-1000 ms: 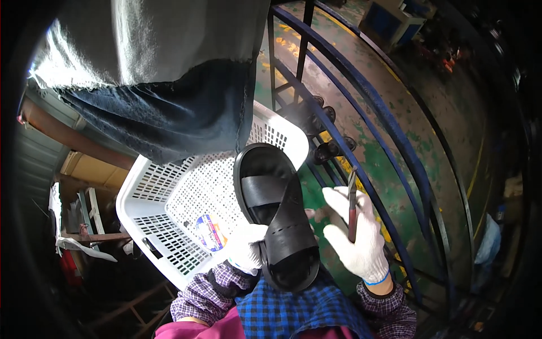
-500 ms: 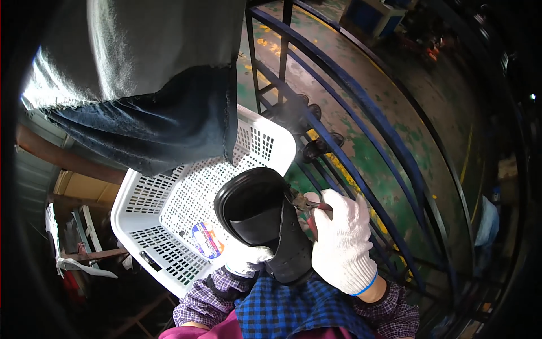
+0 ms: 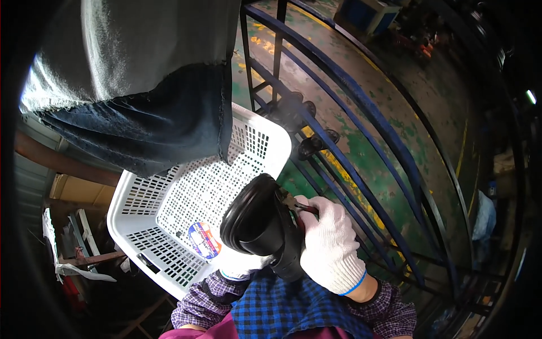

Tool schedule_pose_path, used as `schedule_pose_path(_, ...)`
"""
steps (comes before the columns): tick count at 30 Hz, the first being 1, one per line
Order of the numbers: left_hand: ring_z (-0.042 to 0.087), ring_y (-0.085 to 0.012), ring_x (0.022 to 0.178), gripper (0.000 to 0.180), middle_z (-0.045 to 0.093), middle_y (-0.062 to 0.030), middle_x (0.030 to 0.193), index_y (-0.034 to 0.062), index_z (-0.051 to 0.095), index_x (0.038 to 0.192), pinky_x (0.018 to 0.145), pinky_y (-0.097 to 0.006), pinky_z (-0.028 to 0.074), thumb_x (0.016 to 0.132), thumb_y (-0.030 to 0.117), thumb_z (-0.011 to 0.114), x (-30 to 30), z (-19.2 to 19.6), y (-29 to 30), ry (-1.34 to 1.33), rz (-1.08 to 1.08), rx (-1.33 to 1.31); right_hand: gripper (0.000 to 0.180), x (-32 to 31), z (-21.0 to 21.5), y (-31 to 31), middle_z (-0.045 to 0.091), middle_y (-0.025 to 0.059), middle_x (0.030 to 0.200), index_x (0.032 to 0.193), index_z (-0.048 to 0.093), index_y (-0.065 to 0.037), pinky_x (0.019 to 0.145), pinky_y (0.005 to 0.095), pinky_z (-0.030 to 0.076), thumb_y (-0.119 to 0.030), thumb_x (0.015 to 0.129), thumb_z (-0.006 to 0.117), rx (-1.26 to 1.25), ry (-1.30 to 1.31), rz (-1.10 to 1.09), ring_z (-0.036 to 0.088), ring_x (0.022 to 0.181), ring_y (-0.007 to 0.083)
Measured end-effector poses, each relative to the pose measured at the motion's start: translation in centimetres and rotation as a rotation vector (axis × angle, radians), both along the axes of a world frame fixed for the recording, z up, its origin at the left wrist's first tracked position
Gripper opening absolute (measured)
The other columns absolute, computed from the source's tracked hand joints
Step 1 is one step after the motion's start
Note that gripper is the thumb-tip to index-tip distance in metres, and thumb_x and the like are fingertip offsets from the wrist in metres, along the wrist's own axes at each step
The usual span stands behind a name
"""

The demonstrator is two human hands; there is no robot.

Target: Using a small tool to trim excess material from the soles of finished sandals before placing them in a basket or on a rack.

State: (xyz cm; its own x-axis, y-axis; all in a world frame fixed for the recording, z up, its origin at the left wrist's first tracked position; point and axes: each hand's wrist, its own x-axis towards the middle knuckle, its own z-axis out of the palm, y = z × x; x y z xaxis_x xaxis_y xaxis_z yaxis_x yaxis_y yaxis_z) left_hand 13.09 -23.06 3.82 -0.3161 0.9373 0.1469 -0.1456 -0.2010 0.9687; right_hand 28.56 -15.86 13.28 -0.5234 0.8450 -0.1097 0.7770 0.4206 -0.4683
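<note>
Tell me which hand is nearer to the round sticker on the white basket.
Left. The left hand, under the black sandal, sits right beside the round sticker on the white basket. The right hand is on the sandal's far side, away from the sticker.

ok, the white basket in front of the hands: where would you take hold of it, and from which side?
Probably the near long rim of the basket, reached from the person's side: that edge is bare, and a slot-like handle opening shows beside it. The far part sits under another person's trousers. Both hands are taken: the left hand and right hand hold a black sandal.
</note>
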Motion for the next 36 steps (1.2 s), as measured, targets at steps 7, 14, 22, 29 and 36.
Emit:
schedule_pose_path(7, 0.049, -0.0313, 0.136, 0.098, 0.047, -0.0181, 0.150, 0.0013, 0.038, 0.151, 0.115, -0.044, 0.039, 0.071, 0.031, 0.086, -0.9, -1.2, -0.5, 0.084, -0.106, 0.015, 0.027, -0.3, 0.7, 0.4, 0.059, 0.0196, 0.113, 0.110, 0.066, 0.003, 0.082, 0.0447, 0.054, -0.005, 0.084, 0.064, -0.091, -0.045, 0.008, 0.063, 0.099, 0.0385)
schedule_pose_path(14, 0.048, -0.0307, 0.137, 0.104, 0.045, -0.0174, 0.150, 0.0021, 0.035, 0.153, 0.115, -0.045, 0.038, 0.069, 0.031, 0.089, -1.1, 0.3, -0.7, -0.021, -0.171, -0.087, 0.025, -0.2, 1.1, 0.1, 0.061, 0.0196, 0.108, 0.105, 0.068, -0.001, 0.079, 0.0457, 0.055, -0.011, 0.082, 0.067, -0.071, -0.174, -0.003, 0.066, 0.092, 0.0386)
schedule_pose_path(22, 0.047, -0.0304, 0.137, 0.109, 0.042, -0.0171, 0.152, 0.0028, 0.033, 0.153, 0.115, -0.045, 0.039, 0.069, 0.042, 0.090, 0.6, -1.5, -0.8, -0.343, -0.161, -0.037, 0.020, -0.8, -0.9, -0.7, 0.061, 0.0207, 0.106, 0.099, 0.068, -0.004, 0.078, 0.0485, 0.054, -0.011, 0.080, 0.067, -0.390, 0.086, -0.060, 0.066, 0.089, 0.0418)
schedule_pose_path(29, 0.048, -0.0314, 0.137, 0.112, 0.041, -0.0173, 0.152, 0.0031, 0.031, 0.154, 0.116, -0.046, 0.038, 0.069, 0.045, 0.090, 0.8, -0.6, -1.2, -0.549, -0.210, -0.258, 0.013, 0.3, -4.3, 0.7, 0.067, 0.0080, 0.086, 0.090, 0.064, 0.002, 0.063, 0.0257, 0.045, 0.002, 0.082, 0.054, -1.200, 0.924, -0.520, 0.056, 0.068, 0.0126)
schedule_pose_path(36, 0.061, -0.0293, 0.115, 0.058, 0.061, -0.0193, 0.121, -0.0047, 0.044, 0.139, 0.102, -0.043, 0.050, 0.101, 0.038, 0.054, 1.7, -2.3, -0.1, -1.039, -0.038, -0.437, 0.040, 1.7, -5.3, 1.0, 0.065, 0.0055, 0.097, 0.123, 0.064, 0.006, 0.075, 0.0246, 0.048, 0.000, 0.084, 0.058, -1.067, 0.993, -0.603, 0.057, 0.077, 0.0118)
